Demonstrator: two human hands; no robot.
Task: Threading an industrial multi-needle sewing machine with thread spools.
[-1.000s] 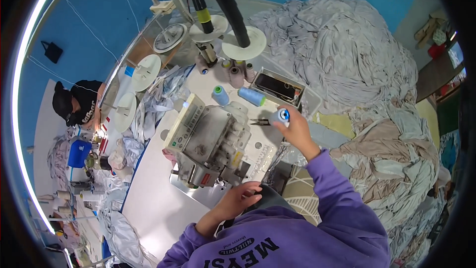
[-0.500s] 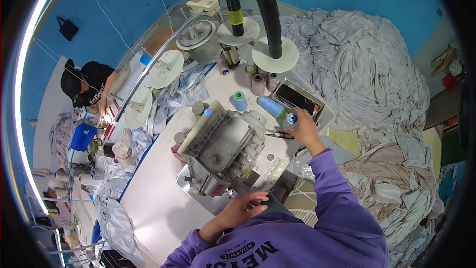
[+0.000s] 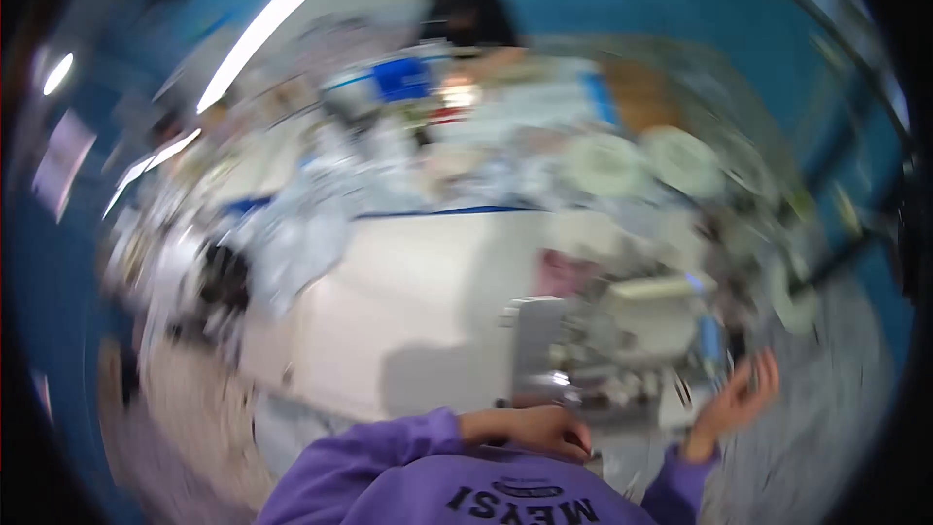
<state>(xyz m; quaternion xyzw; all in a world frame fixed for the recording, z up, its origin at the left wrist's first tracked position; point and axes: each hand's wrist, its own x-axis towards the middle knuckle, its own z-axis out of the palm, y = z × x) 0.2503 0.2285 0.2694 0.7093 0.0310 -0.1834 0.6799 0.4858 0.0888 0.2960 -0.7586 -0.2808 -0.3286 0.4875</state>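
Note:
The whole picture is smeared by motion. Out on the right, my right hand [image 3: 741,394] is raised beside the sewing machine, fingers stretched and apart, with nothing visible in it. A tall blue thread cone [image 3: 712,338] stands just to its left, and a dark pair of snips [image 3: 683,393] lies on the machine bed near the wrist. My left hand [image 3: 539,431] is low in front of my body, close to the table's front edge. Its fingers bend downward, too blurred to show whether they hold anything. The grey-white sewing machine [image 3: 641,331] stands between and beyond both hands.
White tabletop [image 3: 389,292] spreads left of the machine. Pale cloth [image 3: 301,243] is heaped on its left part; a pink cloth [image 3: 567,272] lies behind the machine. Round white discs [image 3: 603,163] stand farther back. Across the table sits a person in black [image 3: 473,19] by a lit machine.
The view has swung left, putting the machine at the right. My right hand has come away from the pale thread cone it was touching, and its fingers are now spread.

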